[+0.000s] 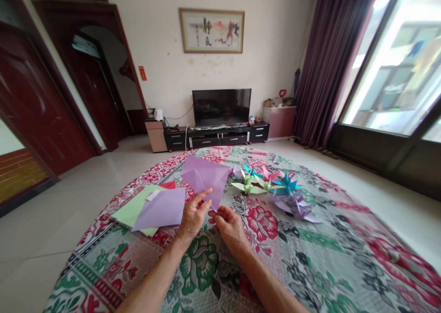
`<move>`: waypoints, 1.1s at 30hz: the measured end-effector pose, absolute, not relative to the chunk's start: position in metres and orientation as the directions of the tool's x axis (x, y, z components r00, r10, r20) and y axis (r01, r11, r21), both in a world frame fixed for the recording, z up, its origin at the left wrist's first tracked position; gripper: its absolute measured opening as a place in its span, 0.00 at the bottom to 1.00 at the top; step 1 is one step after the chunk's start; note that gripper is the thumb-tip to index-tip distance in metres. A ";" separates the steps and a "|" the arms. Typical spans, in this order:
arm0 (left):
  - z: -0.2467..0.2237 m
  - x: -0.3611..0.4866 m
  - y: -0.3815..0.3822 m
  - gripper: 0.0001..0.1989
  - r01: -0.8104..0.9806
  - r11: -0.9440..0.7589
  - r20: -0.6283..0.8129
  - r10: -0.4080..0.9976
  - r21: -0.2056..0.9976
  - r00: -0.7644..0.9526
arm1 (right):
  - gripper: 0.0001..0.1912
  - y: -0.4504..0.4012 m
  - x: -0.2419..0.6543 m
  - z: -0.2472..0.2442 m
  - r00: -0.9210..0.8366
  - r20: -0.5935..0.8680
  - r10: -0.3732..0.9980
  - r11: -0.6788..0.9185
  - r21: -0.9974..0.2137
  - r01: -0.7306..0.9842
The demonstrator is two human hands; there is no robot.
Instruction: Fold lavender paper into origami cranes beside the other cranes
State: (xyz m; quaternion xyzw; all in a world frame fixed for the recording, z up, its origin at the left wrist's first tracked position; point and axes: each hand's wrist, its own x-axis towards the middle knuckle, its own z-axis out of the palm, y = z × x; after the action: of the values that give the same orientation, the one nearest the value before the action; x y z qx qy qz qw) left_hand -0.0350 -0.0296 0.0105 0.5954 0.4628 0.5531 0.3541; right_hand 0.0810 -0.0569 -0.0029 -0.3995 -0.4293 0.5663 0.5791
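A purple paper sheet [203,175] with crease lines is held up over the table. My left hand [195,213] pinches its lower edge between thumb and fingers. My right hand [227,223] has its fingers closed at the sheet's lowest corner. To the left lies another purple sheet [161,209] on top of light green sheets [132,206], with a red sheet [169,184] showing behind and a small white piece [153,195] on top. Folded paper cranes stand to the right: light green [248,185], blue [288,183], pink [270,174] and purple [299,207].
The round table has a flowered cloth [203,265] in red, green and grey. Beyond it are a low black cabinet [220,137] with a television [222,107], a framed picture [212,30] on the wall, and a dark purple curtain [332,65] at the right.
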 end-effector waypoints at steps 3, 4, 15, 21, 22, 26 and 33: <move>0.014 -0.035 -0.030 0.20 0.175 -0.319 0.333 0.942 0.931 -0.052 | 0.14 -0.059 0.084 0.000 -0.028 0.001 1.000 -0.009 -0.943 -0.333; 0.015 -0.035 -0.030 0.20 0.178 -0.320 0.333 0.941 0.931 -0.053 | 0.14 -0.060 0.086 0.001 -0.037 -0.012 0.999 -0.024 -0.942 -0.336; 0.012 -0.036 -0.028 0.19 0.242 -0.362 0.380 0.925 0.900 -0.030 | 0.18 -0.059 0.087 0.001 -0.072 -0.061 0.996 -0.082 -0.938 -0.336; 0.013 -0.035 -0.027 0.19 0.272 -0.377 0.400 0.916 0.885 -0.032 | 0.18 -0.057 0.087 -0.001 -0.076 -0.063 0.995 -0.086 -0.932 -0.353; 0.013 -0.035 -0.027 0.19 0.278 -0.380 0.404 0.914 0.882 -0.034 | 0.18 -0.057 0.087 -0.001 -0.077 -0.062 0.995 -0.086 -0.932 -0.352; 0.010 -0.036 -0.025 0.18 0.307 -0.394 0.428 0.903 0.866 -0.048 | 0.17 -0.058 0.087 0.001 -0.079 -0.048 0.996 -0.072 -0.942 -0.327; 0.010 -0.035 -0.026 0.18 0.310 -0.402 0.437 0.898 0.862 -0.052 | 0.18 -0.058 0.084 0.001 -0.021 -0.035 0.999 -0.040 -0.955 -0.294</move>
State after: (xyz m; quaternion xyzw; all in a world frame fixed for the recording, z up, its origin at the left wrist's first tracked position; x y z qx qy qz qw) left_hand -0.0347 -0.0256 0.0103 0.6337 0.4764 0.5469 0.2689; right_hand 0.0837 -0.0581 0.0013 -0.4256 -0.4141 0.5821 0.5554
